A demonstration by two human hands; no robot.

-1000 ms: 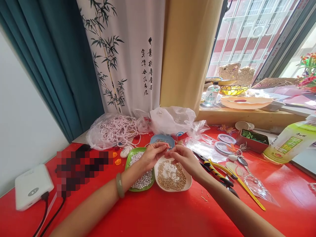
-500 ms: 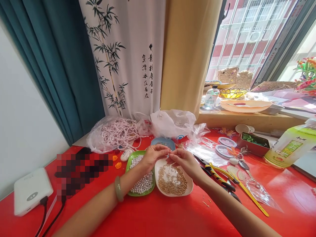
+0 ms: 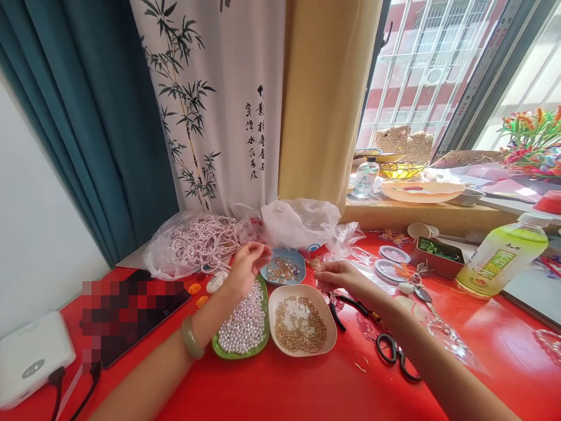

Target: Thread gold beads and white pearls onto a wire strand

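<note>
My left hand point(image 3: 249, 269) is raised above the far end of a green dish point(image 3: 265, 333) of silvery-white pearl beads point(image 3: 243, 324). Its fingertips are pinched together, and what they hold is too small to make out. My right hand point(image 3: 339, 277) hovers beyond the right rim of a cream dish point(image 3: 332, 336) holding small gold beads point(image 3: 302, 339). Thumb and fingers meet in a pinch there too, their contents not clear. Between the hands, further back, lies a blue dish point(image 3: 266, 277) with mixed gold and coloured beads point(image 3: 284, 269).
Black-handled scissors point(image 3: 386, 349) and black pliers handles point(image 3: 337, 316) lie by my right forearm. Pearl strands point(image 3: 204, 240) fill a plastic bag at the back left. A drink bottle point(image 3: 504, 254) and a red tin point(image 3: 438, 257) stand at right. A phone point(image 3: 144, 327) lies at left.
My hands, fingertips together before, have moved apart, left hand leftward and right hand rightward. The blue dish between them is uncovered. My right forearm now covers the yellow-handled pliers, and the scissors show.
</note>
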